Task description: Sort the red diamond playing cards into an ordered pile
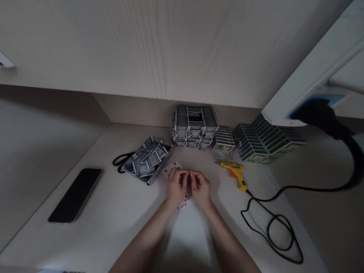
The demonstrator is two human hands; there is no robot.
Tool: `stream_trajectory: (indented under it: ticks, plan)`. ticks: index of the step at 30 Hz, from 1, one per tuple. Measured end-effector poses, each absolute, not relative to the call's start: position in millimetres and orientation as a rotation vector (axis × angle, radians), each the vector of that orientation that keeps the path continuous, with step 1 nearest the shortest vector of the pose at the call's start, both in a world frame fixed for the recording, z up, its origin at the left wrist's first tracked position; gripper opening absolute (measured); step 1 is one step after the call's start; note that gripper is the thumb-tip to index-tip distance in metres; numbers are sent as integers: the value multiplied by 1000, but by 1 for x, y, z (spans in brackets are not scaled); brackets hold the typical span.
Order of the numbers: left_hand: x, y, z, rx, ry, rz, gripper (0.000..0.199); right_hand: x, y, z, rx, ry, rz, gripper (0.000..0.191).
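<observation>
Over the middle of the desk my left hand [176, 186] and my right hand [201, 189] meet fingertip to fingertip, both closed in a pinch. A small dark edge shows between the fingers, but what they grip is mostly hidden. Beneath and around them lie playing cards with red diamonds; one card [174, 165] shows beyond my left fingers and another card [185, 204] below my left palm. Just left of the hands sits an open box made of grey patterned cards [135, 154], with loose folded card pieces [155, 157] inside.
Black-handled scissors [121, 161] stick out behind the box. A phone [75, 195] lies at left. Card-built cases [195, 127] are stacked at the back, beside rows of folded cards [256, 142]. A yellow glue gun [234, 170] and its looping cord [270, 223] lie right.
</observation>
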State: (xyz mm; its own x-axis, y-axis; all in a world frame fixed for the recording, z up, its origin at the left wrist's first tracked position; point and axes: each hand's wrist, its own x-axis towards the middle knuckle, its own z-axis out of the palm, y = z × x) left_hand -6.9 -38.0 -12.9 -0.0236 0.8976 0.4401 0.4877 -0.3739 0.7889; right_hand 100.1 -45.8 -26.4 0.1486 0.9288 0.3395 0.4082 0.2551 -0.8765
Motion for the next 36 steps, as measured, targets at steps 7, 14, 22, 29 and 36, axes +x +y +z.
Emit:
stream_trajectory:
  ticks: [7,14,22,29,36]
  plan:
    - [-9,-37,-13,1831,1439,1343,9,102,-46,-25,-1342,-1485,611,22]
    - [-7,-38,-12,1824,1417,1343,7,99,-51,-19,-1379,-1472,536,18]
    - [-6,-35,-15,1673,1388,1397,16,102,-43,-17,-1312,-1303,715,24]
    - [-6,-33,-14,1366,1420,1398,17,107,-42,-10,-1242,-1314,897,27]
    - [-4,-34,-12,1311,1379,1364,18,104,-38,-10,-1202,-1230,977,22]
